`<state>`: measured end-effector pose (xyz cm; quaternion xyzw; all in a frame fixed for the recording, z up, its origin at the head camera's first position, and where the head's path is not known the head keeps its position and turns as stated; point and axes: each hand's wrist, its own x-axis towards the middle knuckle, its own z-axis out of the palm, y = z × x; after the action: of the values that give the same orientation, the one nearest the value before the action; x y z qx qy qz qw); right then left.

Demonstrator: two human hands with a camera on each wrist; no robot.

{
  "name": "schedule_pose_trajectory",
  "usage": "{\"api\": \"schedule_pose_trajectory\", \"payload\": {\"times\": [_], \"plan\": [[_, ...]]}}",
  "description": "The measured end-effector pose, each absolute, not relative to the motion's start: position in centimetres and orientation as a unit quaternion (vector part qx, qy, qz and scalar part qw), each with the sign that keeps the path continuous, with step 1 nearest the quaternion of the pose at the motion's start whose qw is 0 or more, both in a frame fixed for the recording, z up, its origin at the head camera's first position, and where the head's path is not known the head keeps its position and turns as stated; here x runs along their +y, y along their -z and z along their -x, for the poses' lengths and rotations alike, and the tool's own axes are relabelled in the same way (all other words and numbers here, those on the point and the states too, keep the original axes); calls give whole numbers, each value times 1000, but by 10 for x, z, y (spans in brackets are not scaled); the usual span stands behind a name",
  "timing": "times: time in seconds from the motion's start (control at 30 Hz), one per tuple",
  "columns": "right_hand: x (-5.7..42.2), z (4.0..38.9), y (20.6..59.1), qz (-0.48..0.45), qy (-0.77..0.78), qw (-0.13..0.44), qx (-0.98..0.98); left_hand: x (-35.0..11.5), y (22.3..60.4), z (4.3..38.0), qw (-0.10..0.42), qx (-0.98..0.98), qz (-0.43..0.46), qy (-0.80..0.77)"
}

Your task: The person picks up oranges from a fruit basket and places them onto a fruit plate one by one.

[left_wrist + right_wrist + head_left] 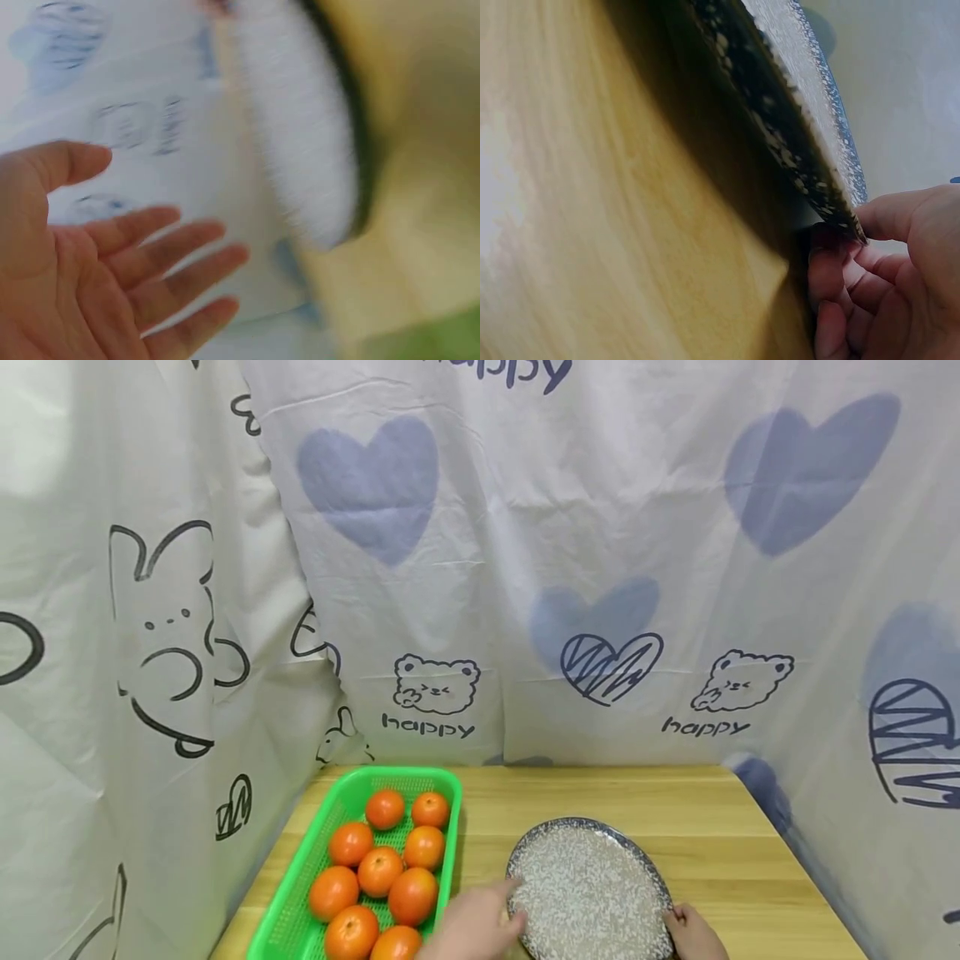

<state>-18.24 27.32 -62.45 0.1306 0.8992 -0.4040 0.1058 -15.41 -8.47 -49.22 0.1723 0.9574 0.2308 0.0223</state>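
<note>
A round, dark speckled plate (660, 881) is covered with white grains that look like rice (585, 893). My right hand (696, 933) pinches the plate's right rim, thumb on top and fingers curled beneath, as the right wrist view shows. That view also has the plate's dark underside (757, 112) raised and tilted off the wood. My left hand (476, 927) is by the left rim, its fingertips close to the grains. In the left wrist view the left hand (112, 270) has its fingers spread and holds nothing; the plate there is blurred.
Left of the plate, a green plastic basket (456, 785) holds several orange-red round fruits (380, 871), perhaps tomatoes or persimmons. Both stand on a wooden table (720, 843). White printed cloth (495, 568) hangs behind and along the sides.
</note>
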Motion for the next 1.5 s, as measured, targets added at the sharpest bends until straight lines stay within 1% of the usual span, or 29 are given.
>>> {"api": "schedule_pose_trajectory", "payload": {"times": [0.03, 0.07, 0.13, 0.23, 0.3, 0.37, 0.47, 0.57, 0.63, 0.97, 1.17, 1.2, 1.37, 1.43, 1.5], "plan": [[273, 182, 624, -133, 406, 107, 898, -93, 479, 158, 22, 956, -166, -240], [272, 183, 624, -137, 408, 109, 896, -102, 469, 165, 10, 957, -158, -244], [271, 184, 623, -137, 404, 106, 898, -123, 455, 183, -28, 963, -134, -233], [270, 187, 625, -139, 402, 101, 899, -155, 453, 215, -76, 975, -89, -188], [269, 188, 627, -135, 394, 93, 904, -173, 461, 230, -65, 980, -61, -175], [268, 188, 629, -132, 395, 89, 905, -188, 473, 240, -29, 986, -46, -155], [267, 186, 631, -130, 400, 89, 903, -200, 494, 246, 36, 991, -54, -118], [266, 183, 631, -135, 410, 95, 897, -203, 516, 252, 64, 992, -86, -71], [266, 181, 631, -138, 414, 96, 895, -203, 526, 255, 80, 990, -87, -76], [268, 176, 635, -136, 414, 89, 896, -198, 545, 258, 90, 986, -72, -118], [273, 176, 634, -141, 409, 103, 896, -196, 550, 257, 85, 985, -72, -130], [273, 177, 634, -140, 407, 104, 897, -196, 550, 257, 89, 982, -63, -154], [275, 177, 631, -135, 389, 92, 907, -196, 541, 260, 67, 980, -71, -171], [275, 178, 629, -133, 384, 90, 909, -195, 535, 263, 38, 987, -85, -132], [274, 181, 626, -133, 377, 89, 912, -191, 524, 264, 22, 989, -70, -126]]}}
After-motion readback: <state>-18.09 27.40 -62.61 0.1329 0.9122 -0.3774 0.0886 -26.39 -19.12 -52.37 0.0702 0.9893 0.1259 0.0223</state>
